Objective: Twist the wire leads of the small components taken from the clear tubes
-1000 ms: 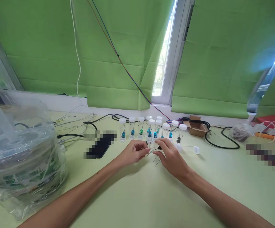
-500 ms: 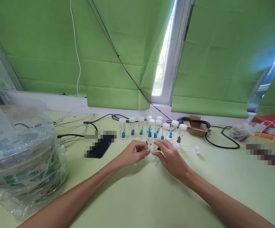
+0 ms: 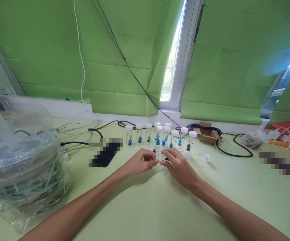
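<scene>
"Toward the far edge of the tabletop (image 3: pixel 145 207), just short of the standing vials (image 3: pixel 129 138), what has changed in the last second?"

"Very little. The right hand (image 3: pixel 181 165) has edged a touch toward the left hand (image 3: pixel 139 162), and the black-ended piece (image 3: pixel 167 159) has dipped with it. Its fine shaft now runs nearly level toward the left fingertips."

"What does that mean for the work?"

"My judgement is that it is close handling at the fingertips, both hands acting on one spot. Whether the shaft touches anything there is too small to tell."

"And the grips?"

"The right thumb and fingers are closed about the black-ended piece. The left thumb and forefinger are pinched together, apparently on a small piece (image 3: pixel 154 151) whose dark end shows above them; the rest is hidden."

"Anything loose nearby?"

"Two thin metal rods (image 3: pixel 165 172) lie below the right fingers, nearer the tabletop's near edge than the vials. A clear tube with a white cap (image 3: pixel 207 158) lies on its side, right of the right hand. The vials stand upright, white-topped, mostly with blue or green bits inside, and look unchanged."
</scene>
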`<action>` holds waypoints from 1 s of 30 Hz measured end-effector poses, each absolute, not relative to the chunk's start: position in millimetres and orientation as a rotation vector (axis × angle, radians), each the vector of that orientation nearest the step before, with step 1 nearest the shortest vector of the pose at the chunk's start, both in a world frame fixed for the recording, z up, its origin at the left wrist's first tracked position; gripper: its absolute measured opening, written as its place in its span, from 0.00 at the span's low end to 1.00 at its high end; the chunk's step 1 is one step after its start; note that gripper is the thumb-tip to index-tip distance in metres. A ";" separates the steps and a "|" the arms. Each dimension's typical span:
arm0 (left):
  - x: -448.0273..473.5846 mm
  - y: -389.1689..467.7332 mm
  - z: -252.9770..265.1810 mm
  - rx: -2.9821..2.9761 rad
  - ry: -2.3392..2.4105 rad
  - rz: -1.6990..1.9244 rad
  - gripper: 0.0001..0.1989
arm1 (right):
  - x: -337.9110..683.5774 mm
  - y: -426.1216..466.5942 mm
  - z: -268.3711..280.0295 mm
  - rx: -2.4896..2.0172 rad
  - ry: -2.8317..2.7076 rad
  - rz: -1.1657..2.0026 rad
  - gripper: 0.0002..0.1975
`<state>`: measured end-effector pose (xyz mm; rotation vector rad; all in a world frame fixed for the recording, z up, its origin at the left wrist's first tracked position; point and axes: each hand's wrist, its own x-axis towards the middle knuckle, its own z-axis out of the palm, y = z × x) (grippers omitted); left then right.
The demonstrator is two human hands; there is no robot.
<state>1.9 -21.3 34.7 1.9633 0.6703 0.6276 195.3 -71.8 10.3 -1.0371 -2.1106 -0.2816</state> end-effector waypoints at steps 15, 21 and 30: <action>8.7 -18.7 31.1 1.584 0.682 0.821 0.21 | 196.2 -71.8 13.6 -1.088 -1.949 -0.270 0.10; 8.3 -16.7 27.0 1.458 0.561 0.755 0.20 | 195.7 -72.5 13.1 -1.043 -1.913 -0.246 0.10; 9.7 -16.6 21.2 1.408 0.582 0.677 0.23 | 197.0 -71.1 9.8 -0.999 -1.901 -0.255 0.10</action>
